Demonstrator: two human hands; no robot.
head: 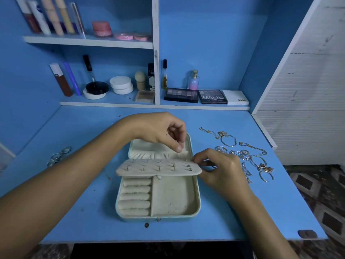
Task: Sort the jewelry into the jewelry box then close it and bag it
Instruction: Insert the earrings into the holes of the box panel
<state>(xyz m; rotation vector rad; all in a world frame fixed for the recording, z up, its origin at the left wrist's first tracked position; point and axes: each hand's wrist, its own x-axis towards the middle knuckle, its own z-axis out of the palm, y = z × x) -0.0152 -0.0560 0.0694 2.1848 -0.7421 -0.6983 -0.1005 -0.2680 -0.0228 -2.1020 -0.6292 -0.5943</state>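
Your jewelry box (pixel 175 199) lies open on the blue tabletop (pixel 242 212), right in front of you, its lid (pixel 149 149) tipped back toward the shelves. Across the middle of it lies the cream earring panel (pixel 158 168), with small studs (pixel 174 165) stuck in rows and their posts showing. Below the panel, the near half of the box shows ring rolls (pixel 135 196) on the left and a bare compartment on the right.

Your left hand (pixel 162 131) hovers above the lid's far right corner, fingers curled and thumb and forefinger brought together in a pinching grip; whether anything sits between them is too small to tell. Your right hand (pixel 216 167) is at the right end of the earring panel, its fingertips (pixel 195 159) closed on the panel's edge, just beside the last pair of studs.

The rest of the jewelry waits outside the box. To the right, a tangled cluster of chains and bangles (pixel 244 154) lies on the tabletop, near your right hand. To the left, well apart from the box, a few rings (pixel 58 155) sit near the tabletop's edge.

Behind everything, the shelves (pixel 89 42) hold cosmetics: eyeshadow palettes (pixel 196 95), a perfume bottle (pixel 193 80), white jars (pixel 121 85) and tubes.
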